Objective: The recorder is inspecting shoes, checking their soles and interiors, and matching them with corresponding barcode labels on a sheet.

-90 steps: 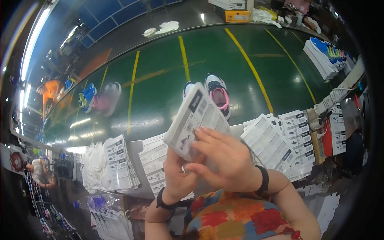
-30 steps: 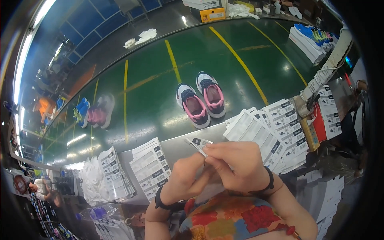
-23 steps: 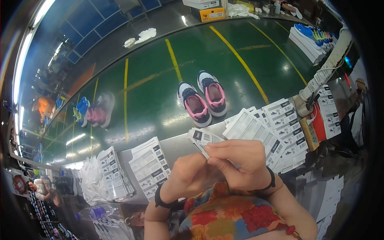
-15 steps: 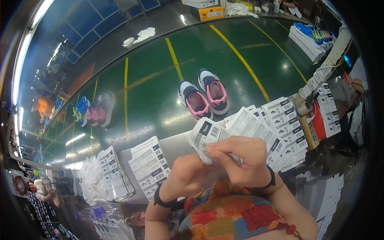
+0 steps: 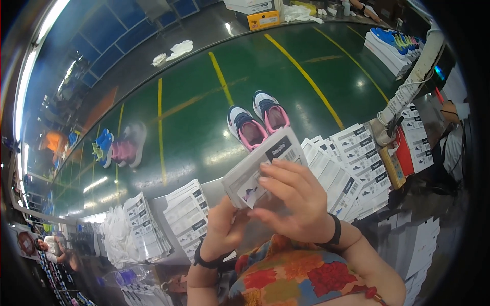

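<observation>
Sheets stand tilted between the two hands.

Blue panelling; dark floor (faintly shiny); bright strip light

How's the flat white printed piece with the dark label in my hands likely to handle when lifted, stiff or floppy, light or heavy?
The flat white printed piece is probably fairly stiff, since its edges look straight, without sagging. It's likely light: your left hand seems to support it near its lower edge. Its flatness makes rolling unlikely.
</observation>
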